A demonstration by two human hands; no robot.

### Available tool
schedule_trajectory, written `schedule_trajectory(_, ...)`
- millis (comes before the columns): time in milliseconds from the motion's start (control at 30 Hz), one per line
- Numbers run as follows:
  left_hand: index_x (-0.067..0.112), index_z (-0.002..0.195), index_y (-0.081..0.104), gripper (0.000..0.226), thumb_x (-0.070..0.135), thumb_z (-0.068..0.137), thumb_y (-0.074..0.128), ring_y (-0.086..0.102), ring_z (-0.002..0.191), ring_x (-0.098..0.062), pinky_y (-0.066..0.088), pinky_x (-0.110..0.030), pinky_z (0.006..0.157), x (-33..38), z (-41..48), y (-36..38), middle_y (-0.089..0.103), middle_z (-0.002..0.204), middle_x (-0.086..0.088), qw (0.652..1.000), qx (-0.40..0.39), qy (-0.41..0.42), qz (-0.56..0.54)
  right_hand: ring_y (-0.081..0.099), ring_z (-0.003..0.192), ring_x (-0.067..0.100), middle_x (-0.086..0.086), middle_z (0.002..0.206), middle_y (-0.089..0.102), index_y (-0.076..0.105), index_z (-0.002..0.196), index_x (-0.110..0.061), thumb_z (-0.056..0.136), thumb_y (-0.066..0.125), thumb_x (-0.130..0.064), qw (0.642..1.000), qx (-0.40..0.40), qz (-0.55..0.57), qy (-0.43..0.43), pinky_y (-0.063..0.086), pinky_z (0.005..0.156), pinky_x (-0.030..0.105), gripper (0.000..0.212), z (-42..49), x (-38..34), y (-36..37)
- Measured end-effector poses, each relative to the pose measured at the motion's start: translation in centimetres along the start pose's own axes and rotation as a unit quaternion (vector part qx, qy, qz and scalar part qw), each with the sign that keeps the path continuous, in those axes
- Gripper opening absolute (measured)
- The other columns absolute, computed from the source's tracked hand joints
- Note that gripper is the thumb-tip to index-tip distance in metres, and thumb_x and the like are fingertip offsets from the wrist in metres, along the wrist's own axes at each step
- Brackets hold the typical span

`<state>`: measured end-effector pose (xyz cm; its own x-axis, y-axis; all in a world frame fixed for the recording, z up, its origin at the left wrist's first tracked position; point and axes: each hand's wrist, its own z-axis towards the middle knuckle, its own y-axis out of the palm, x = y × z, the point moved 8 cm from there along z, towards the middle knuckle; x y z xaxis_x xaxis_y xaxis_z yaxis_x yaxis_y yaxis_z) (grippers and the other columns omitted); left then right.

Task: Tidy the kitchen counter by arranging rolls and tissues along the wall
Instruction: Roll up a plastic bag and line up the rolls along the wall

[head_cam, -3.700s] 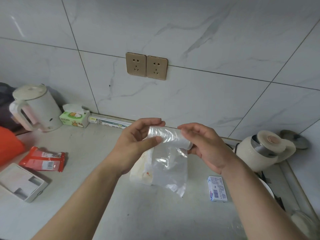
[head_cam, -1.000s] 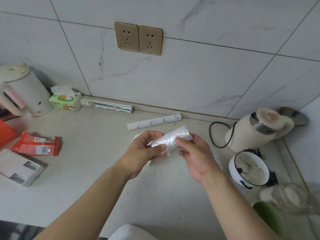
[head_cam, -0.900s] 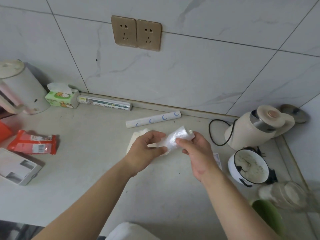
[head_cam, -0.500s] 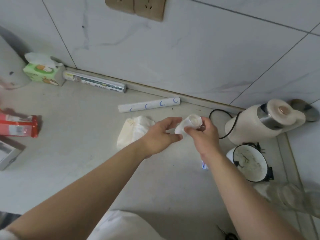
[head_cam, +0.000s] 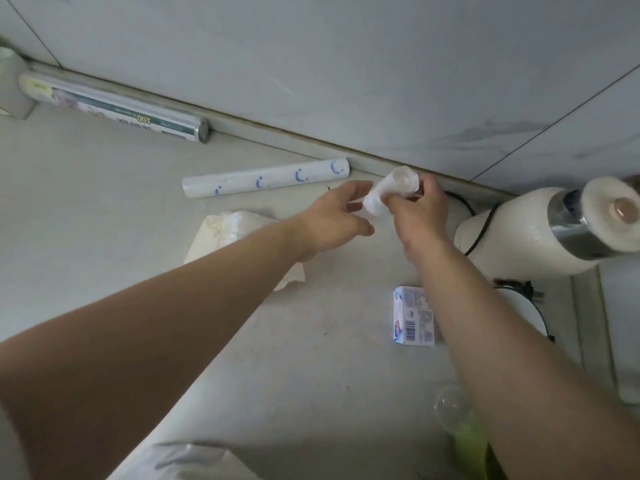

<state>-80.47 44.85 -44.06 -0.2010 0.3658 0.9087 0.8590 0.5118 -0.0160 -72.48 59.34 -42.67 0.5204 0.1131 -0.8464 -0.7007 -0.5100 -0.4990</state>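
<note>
Gripping rolled plastic bags (head_cam: pixel 389 194) in right hand (head_cam: pixel 417 216), above worktop (head_cam: pixel 104 220), close to the wall (head_cam: pixel 346 64). Holding left hand (head_cam: pixel 332 223) loosely spread just beside them, grasping nothing; contact unclear. Noting blue-marked roll (head_cam: pixel 266 181) lying near the wall, long labelled roll (head_cam: pixel 114 109) flush against the wall, tissue pack (head_cam: pixel 228 230) farther from the wall under left forearm.

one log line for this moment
right hand: grips small translucent plastic-bag roll | left hand: open beside it | roll held near wall
</note>
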Motion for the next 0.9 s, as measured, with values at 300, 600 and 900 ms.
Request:
schedule_trajectory(300, 0.030, 0.155, 0.034, 0.084, 0.001, 0.084, 0.069, 0.047, 0.132, -0.002, 0.043, -0.032, 0.107, 0.5, 6.3, 0.0, 0.040, 0.157, 0.018, 1.000, -0.012, -0.023, -0.003, 0.061, 0.067, -0.008, -0.017, 0.085, 0.064, 0.055, 0.086, -0.039, 0.070, 0.074, -0.021, 1.000, -0.001, 0.027, 0.010, 0.045, 0.064, 0.019, 0.031, 4.8, 1.5, 2.0)
schedule_trajectory(600, 0.030, 0.154, 0.035, 0.081, 0.000, 0.085, 0.068, 0.047, 0.129, -0.002, 0.044, -0.029, 0.098, 0.4, 7.3, 0.3, 0.041, 0.156, 0.017, 0.999, -0.022, -0.028, -0.011, 0.063, 0.079, 0.000, -0.015, 0.092, 0.065, 0.053, 0.090, -0.042, 0.069, 0.073, -0.022, 1.000, -0.006, 0.029, 0.010, 0.048, 0.069, 0.024, 0.034, 6.1, 2.4, 2.2)
schedule_trajectory(900, 0.022, 0.151, 0.043, 0.069, 0.002, 0.090, 0.067, 0.048, 0.136, -0.007, 0.043, -0.035, 0.112, -1.6, 3.6, -3.0, 0.049, 0.152, 0.009, 0.998, 0.024, -0.030, 0.043, 0.043, 0.131, 0.024, -0.003, 0.139, 0.050, 0.041, 0.143, -0.025, 0.066, 0.078, -0.038, 0.999, 0.006, -0.046, -0.010, 0.039, 0.110, 0.044, 0.087, 5.4, 2.4, 2.1)
